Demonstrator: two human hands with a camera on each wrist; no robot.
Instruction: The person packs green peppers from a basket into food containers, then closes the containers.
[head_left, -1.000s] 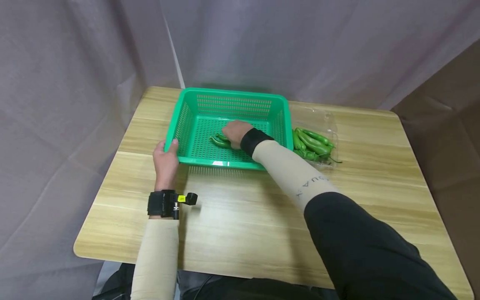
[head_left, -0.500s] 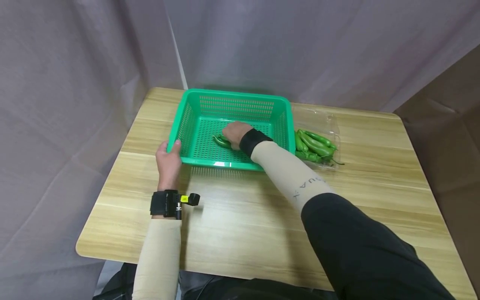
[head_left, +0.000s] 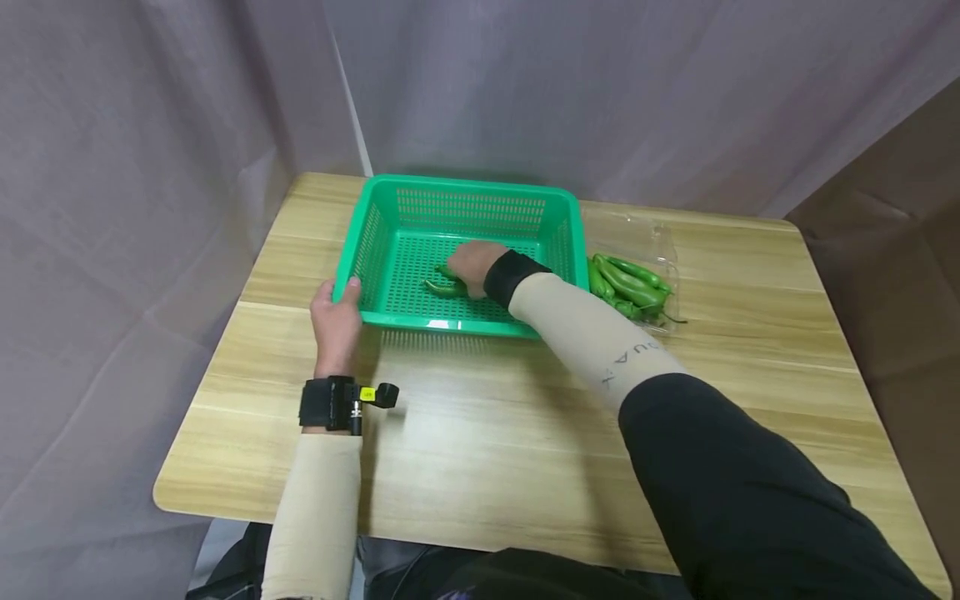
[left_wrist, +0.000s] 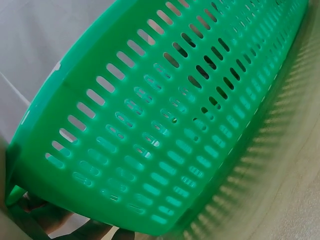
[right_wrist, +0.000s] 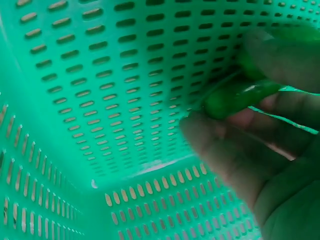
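Note:
A green slotted plastic basket sits at the back of the wooden table. My left hand grips its front left corner, thumb over the rim; in the left wrist view some fingers show under the basket wall. Reaching down inside the basket, my right hand covers part of the green chili peppers. In the right wrist view, a glossy green pepper lies between the thumb and the curled fingers, low over the slotted floor. A second pepper is partly hidden beneath the thumb.
Right of the basket, a clear plastic tray holds several green peppers, one stem poking past its edge. Grey cloth hangs behind the wooden table.
Inside the basket, the visible pepper ends have shifted slightly and now spread farther apart beside my right hand. My left hand keeps its hold on the basket corner.

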